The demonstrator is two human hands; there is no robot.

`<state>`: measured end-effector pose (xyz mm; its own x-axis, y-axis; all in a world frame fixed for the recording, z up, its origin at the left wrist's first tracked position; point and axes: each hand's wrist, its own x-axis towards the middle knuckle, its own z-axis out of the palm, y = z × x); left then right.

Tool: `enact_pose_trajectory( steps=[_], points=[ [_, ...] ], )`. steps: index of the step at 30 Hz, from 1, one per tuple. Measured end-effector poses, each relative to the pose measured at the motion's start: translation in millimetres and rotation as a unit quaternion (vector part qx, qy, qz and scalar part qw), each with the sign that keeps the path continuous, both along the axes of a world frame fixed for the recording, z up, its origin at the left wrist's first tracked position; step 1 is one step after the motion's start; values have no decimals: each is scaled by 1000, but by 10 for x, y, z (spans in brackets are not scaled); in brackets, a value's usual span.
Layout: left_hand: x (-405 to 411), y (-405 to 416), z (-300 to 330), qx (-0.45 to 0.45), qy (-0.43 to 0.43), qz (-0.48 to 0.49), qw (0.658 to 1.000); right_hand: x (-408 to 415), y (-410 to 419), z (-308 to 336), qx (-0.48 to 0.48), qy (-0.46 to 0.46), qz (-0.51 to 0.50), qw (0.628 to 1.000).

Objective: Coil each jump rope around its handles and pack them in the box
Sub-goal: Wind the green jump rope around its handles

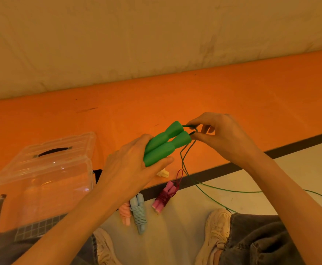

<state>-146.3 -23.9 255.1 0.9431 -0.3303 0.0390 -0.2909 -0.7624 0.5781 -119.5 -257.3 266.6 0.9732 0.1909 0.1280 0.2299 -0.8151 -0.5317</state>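
My left hand (131, 169) grips two green jump-rope handles (165, 143) held side by side, pointing up and to the right. At their top ends my right hand (219, 136) pinches the thin green cord (191, 129). The rest of the green cord (232, 191) hangs down and trails off to the right over the floor. On the floor below lie three coiled ropes: a pink one (125, 214), a light blue one (139, 213) and a magenta one (165, 197). A clear plastic box (45, 173) with a closed lid and black handle stands at the left.
An orange mat (175, 100) covers the floor ahead, edged by a dark strip (232, 166). A small cream object (163, 173) lies under my left hand. My shoes (218, 224) and grey trouser legs fill the bottom of the view.
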Motion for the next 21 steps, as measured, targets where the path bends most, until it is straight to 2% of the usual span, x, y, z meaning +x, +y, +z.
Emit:
enact_pose_trajectory(
  steps=[4,9,13,16,18,21],
  points=[
    [14,11,17,-12,8,5,1000,30,3,-7,33,2,-20,999],
    [18,-4,37,-55,10,19,998,41,16,62,120,29,-49,991],
    [19,-7,29,-76,21,19,997,54,-13,28,87,30,-50,994],
    [34,-11,11,-89,42,16,995,40,-5,28,114,2,-59,992],
    [47,-12,5,-101,44,4,994,29,15,43,149,-3,-58,987],
    [38,-25,23,-131,55,-15,990,14,46,66,265,25,-56,962]
  ],
)
